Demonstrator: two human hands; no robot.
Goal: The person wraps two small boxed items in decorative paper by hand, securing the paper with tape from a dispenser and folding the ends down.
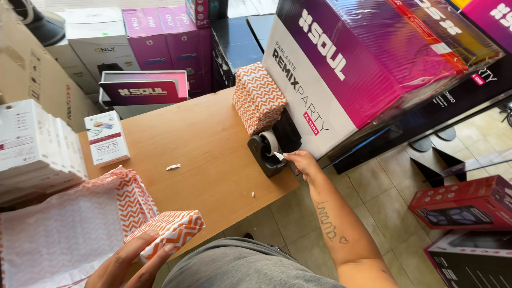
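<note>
My left hand holds a small parcel wrapped in orange-and-white zigzag paper at the near edge of the wooden table. My right hand reaches to the black tape dispenser at the table's right edge, and its fingertips pinch the free end of the clear tape. A stack of folded sheets of the same zigzag paper leans behind the dispenser. An open sheet of that paper lies at the lower left, white side up.
A small white box lies on the table's left part, next to a stack of white boxes. Large purple-and-white cartons stand to the right. Pink boxes line the back. Red and black boxes sit on the tiled floor.
</note>
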